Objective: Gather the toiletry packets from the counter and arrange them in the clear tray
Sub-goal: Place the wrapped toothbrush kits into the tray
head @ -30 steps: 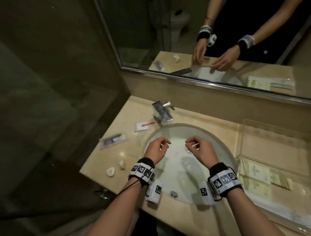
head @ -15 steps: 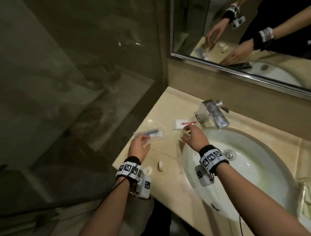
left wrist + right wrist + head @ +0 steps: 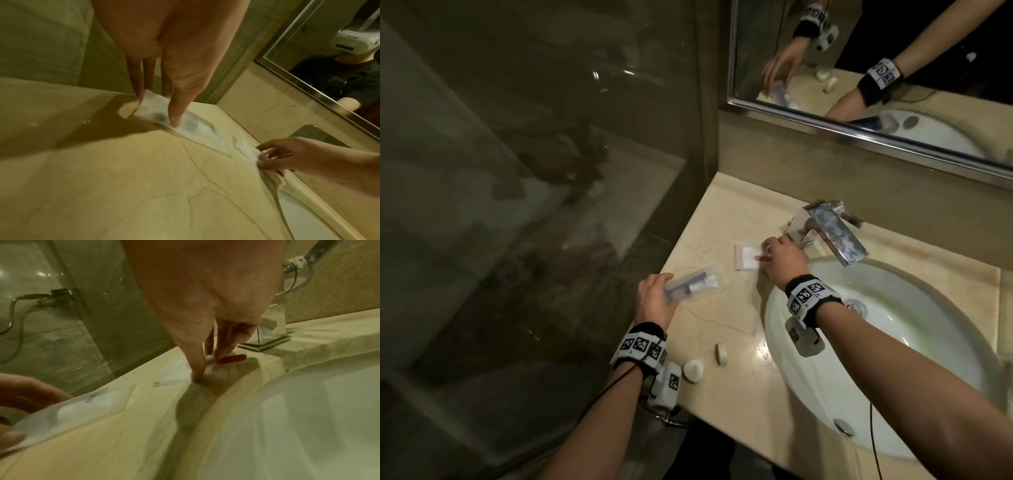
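A clear toothbrush packet (image 3: 697,285) lies at the counter's left edge. My left hand (image 3: 664,291) pinches its near end between thumb and fingers, which the left wrist view shows closely as my left hand (image 3: 162,110) on the packet (image 3: 191,123). A white packet with a red piece (image 3: 747,257) lies beside the faucet. My right hand (image 3: 768,253) pinches it at the red end; in the right wrist view the thumb and fingers of that hand (image 3: 205,363) close on the packet (image 3: 176,369). The clear tray is out of view.
The chrome faucet (image 3: 832,236) stands right behind my right hand. The white sink basin (image 3: 914,342) fills the counter's right side. Two small white round items (image 3: 693,370) sit near the front edge. A glass shower wall bounds the counter on the left, a mirror (image 3: 893,68) at the back.
Both hands left the sink for the counter's left end. My left hand has taken hold of the clear packet; my right hand has reached and closed on the white packet.
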`<action>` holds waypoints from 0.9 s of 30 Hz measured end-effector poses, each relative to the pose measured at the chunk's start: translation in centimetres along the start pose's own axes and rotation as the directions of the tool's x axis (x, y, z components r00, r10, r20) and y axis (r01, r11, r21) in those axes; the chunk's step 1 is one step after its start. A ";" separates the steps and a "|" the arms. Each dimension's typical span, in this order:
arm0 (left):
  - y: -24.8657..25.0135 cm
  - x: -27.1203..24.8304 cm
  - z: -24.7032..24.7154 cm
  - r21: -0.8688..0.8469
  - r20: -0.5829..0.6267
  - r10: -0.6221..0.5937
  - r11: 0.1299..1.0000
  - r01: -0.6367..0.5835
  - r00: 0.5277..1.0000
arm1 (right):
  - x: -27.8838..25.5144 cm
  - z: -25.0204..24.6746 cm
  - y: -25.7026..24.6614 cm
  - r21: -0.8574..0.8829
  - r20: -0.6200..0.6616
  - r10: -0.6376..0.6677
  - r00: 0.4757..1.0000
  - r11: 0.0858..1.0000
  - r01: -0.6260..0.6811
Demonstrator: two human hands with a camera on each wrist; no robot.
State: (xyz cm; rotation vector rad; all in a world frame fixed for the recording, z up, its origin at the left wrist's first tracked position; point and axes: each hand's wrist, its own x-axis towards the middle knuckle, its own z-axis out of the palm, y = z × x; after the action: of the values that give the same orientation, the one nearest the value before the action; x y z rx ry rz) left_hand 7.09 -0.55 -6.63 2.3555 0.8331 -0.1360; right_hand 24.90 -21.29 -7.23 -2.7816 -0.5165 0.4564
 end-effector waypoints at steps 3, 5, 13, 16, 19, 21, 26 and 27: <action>0.0 0.1 0.0 0.035 0.012 -0.055 0.998 0.054 0.998 | 0.1 0.1 0.3 -0.023 0.024 0.031 0.999 0.999 -0.030; 0.1 0.1 0.0 0.032 0.031 -0.085 0.996 0.084 0.996 | -0.1 0.2 0.6 -0.081 0.036 0.029 0.999 0.996 -0.026; 0.8 -0.7 -0.2 -0.229 0.117 -0.182 0.952 0.204 0.976 | -0.9 -0.2 0.8 0.222 0.098 0.064 0.993 0.971 -0.084; 1.3 -1.1 -0.3 -0.290 0.110 -0.185 0.934 0.210 0.977 | -1.5 -0.4 1.2 0.352 0.111 0.086 0.990 0.928 -0.120; 2.0 -1.5 -0.2 -0.334 0.075 -0.181 0.922 0.196 0.981 | -2.3 -0.7 1.7 0.431 0.093 0.082 0.992 0.895 -0.114; 2.7 -1.9 -0.2 -0.357 0.064 -0.170 0.916 0.182 0.983 | -2.7 -1.1 2.1 0.476 0.081 0.074 0.994 0.873 -0.103; 5.1 -3.6 -0.6 -0.394 0.036 -0.116 0.911 0.121 0.993 | -4.7 -2.4 3.0 0.492 0.040 0.016 0.999 0.870 -0.034; 5.7 -3.9 -0.8 -0.399 0.034 -0.094 0.912 0.100 0.995 | -5.2 -2.9 3.3 0.513 0.017 0.010 1.000 0.858 -0.017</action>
State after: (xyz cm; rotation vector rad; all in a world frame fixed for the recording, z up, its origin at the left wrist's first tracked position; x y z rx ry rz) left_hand 7.30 -5.63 -1.82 1.9275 0.8788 -0.0188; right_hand 22.26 -26.88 -4.35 -2.2664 -0.3162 0.5272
